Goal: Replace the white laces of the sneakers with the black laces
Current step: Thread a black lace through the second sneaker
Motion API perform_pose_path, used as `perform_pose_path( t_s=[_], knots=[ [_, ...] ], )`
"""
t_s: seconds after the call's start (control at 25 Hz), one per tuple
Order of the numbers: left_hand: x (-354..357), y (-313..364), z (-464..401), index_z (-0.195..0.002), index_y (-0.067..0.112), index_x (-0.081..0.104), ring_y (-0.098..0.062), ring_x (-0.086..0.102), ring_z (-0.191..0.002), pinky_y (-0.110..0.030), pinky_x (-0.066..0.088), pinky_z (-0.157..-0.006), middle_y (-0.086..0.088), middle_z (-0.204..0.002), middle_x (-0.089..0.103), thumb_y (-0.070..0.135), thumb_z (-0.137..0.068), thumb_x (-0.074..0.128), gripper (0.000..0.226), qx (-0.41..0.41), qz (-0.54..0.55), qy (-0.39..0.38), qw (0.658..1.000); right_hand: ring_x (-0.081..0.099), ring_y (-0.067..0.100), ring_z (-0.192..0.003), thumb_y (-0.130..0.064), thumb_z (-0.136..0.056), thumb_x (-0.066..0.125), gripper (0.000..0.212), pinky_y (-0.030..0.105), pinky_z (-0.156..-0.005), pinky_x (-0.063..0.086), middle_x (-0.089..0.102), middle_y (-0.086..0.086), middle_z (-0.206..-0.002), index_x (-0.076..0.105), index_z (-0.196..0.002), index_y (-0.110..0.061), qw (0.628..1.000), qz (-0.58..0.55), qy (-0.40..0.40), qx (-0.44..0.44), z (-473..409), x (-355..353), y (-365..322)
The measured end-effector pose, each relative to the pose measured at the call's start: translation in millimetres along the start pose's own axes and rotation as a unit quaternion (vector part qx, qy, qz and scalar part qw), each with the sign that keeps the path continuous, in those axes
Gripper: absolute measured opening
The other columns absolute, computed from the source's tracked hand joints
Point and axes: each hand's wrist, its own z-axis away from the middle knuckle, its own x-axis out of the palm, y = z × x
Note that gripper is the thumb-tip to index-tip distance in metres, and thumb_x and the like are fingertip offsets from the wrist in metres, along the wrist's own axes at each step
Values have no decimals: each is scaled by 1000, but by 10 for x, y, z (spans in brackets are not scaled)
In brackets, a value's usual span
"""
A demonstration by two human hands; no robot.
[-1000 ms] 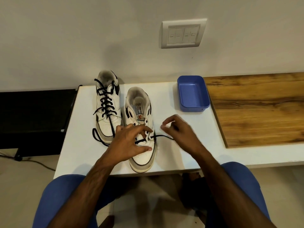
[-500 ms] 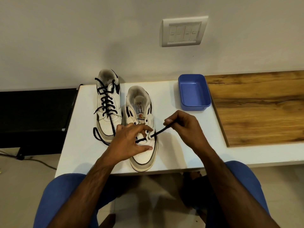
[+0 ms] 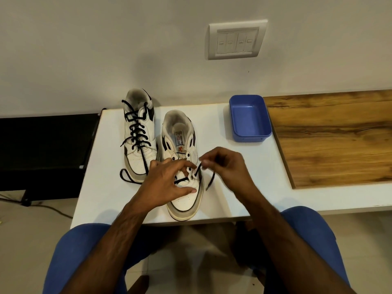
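Note:
Two white sneakers stand on the white table (image 3: 106, 192). The left sneaker (image 3: 139, 134) is fully threaded with a black lace whose ends trail onto the table. The right sneaker (image 3: 182, 158) has a black lace (image 3: 197, 169) only through its lowest eyelets. My left hand (image 3: 167, 183) rests on the right sneaker's vamp, thumb on its toe and fingers curled at the eyelets. My right hand (image 3: 227, 168) pinches the black lace just right of the eyelets, and a loose stretch of lace hangs beside the shoe. No white lace is in sight.
A blue plastic tray (image 3: 250, 118) sits empty at the table's back right. A wooden top (image 3: 331, 136) adjoins the table on the right. A black surface (image 3: 46, 149) lies to the left. A wall switch plate (image 3: 236, 40) hangs above. My blue-clad knees are below the table edge.
My right hand has come back left toward the right sneaker's eyelets with the lace, which now bends in a loop instead of stretching out. My left hand has stayed on the shoe.

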Motion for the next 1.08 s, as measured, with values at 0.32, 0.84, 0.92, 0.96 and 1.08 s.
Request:
perform_pose_path(
  t_s=[0.32, 0.84, 0.92, 0.96, 1.08],
  knots=[
    [6, -3, 5, -124, 42, 59, 1, 51, -100, -31, 24, -92, 35, -93, 53, 54, -69, 86, 63, 0, -6, 0, 1000, 60, 8, -88, -39, -98, 61, 18, 22, -75, 45, 65, -9, -95, 70, -96, -23, 981, 181, -45, 60, 27, -71, -9],
    [12, -14, -8, -125, 41, 60, 1, 51, -100, -33, 26, -93, 35, -92, 53, 54, -68, 86, 64, -1, -3, -2, 1000, 68, 23, -94, -9, -101, 54, 6, 35, -86, 52, 70, 3, -92, 56, -98, -5, 996, -71, -45, -29, 20, -106, -112],
    [7, -29, -7, -125, 41, 60, 1, 50, -99, -35, 28, -95, 36, -94, 52, 55, -68, 85, 63, 1, 1, -4, 1000, 65, 20, -80, -9, -105, 43, 10, 34, -79, 52, 65, 4, -79, 51, -99, -7, 963, -269, 13, -6, 35, -260, -239],
    [3, -36, -10, -125, 41, 60, 1, 50, -99, -35, 28, -95, 36, -94, 52, 55, -68, 85, 63, 0, 2, -6, 1000, 60, 15, -71, -12, -105, 45, 8, 32, -72, 51, 60, 2, -72, 51, -100, -9, 964, -263, 31, 13, 36, -289, -252],
    [10, -32, -4, -126, 40, 59, 1, 50, -100, -36, 28, -95, 35, -94, 52, 56, -69, 84, 64, 1, -5, -8, 1000, 54, 7, -61, -33, -98, 62, 18, 27, -64, 49, 59, -5, -68, 55, -109, -20, 992, 105, -17, 74, 34, -198, -107]
  ],
)
